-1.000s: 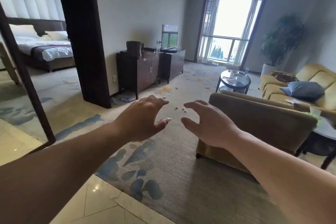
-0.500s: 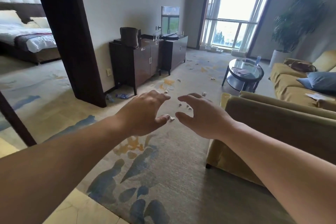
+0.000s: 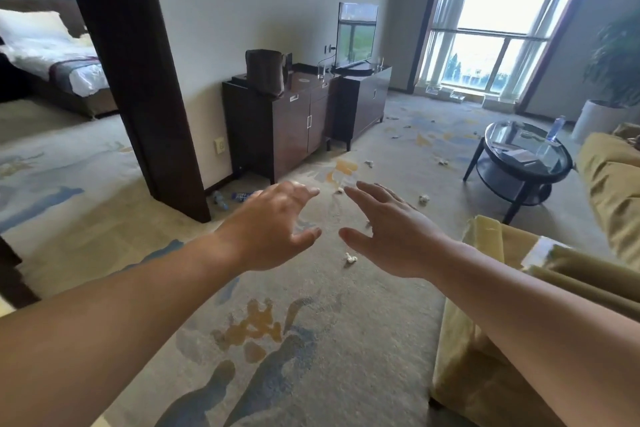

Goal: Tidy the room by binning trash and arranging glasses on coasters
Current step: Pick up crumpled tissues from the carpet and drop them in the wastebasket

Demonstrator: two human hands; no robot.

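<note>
Head view, standing on patterned carpet [image 3: 311,340]. Both arms are out front. My left hand [image 3: 273,225] and right hand [image 3: 391,236] are empty, fingers spread and loosely bent, thumbs near each other but apart.

- Just past the hands, a crumpled paper scrap [image 3: 350,258] lies on the carpet, with more scraps farther on. Judged near weightless, soft and crushable: pinch anywhere with the fingertips.
- To the left, by the dark pillar [image 3: 138,80], a plastic bottle [image 3: 242,196] lies on its side. Probably light and smooth, and may roll: take it round the middle.
- Farther off, on the dark cabinet [image 3: 287,121], glasses [image 3: 322,72] stand near the TV [image 3: 356,35]. Fragile and slick: grip low on the wall, one at a time.

Bin not identified.
</note>
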